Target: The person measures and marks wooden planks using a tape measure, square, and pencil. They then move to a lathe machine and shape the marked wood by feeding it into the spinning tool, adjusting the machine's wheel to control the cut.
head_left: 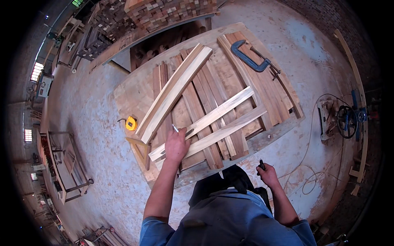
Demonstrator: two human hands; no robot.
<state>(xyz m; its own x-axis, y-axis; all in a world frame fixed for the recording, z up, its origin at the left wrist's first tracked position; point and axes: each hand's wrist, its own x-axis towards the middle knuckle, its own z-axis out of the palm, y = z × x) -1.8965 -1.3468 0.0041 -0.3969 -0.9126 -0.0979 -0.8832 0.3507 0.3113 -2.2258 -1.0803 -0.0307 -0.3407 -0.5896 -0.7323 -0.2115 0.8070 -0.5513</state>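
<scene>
My left hand (176, 146) is closed around a slim white stick (175, 128), too small to name surely. It rests over the lower end of a pale wooden strip (223, 108). Just beyond its fingers is a dark elongated mark (189, 133), a slot or a small object. A second pale strip (230, 128) lies nearer to me, running up to the right. Off the table's near edge, my right hand (268, 175) is closed on a small black object (262, 164) whose kind I cannot make out.
Brown boards (201, 98) and two long pale beams (180, 88) lie across the wooden table (129, 92). A yellow tape measure (131, 123) and a wooden triangle square (139, 148) sit at left. A blue C-clamp (251, 57) lies far right. Stacked timber (172, 18) stands behind.
</scene>
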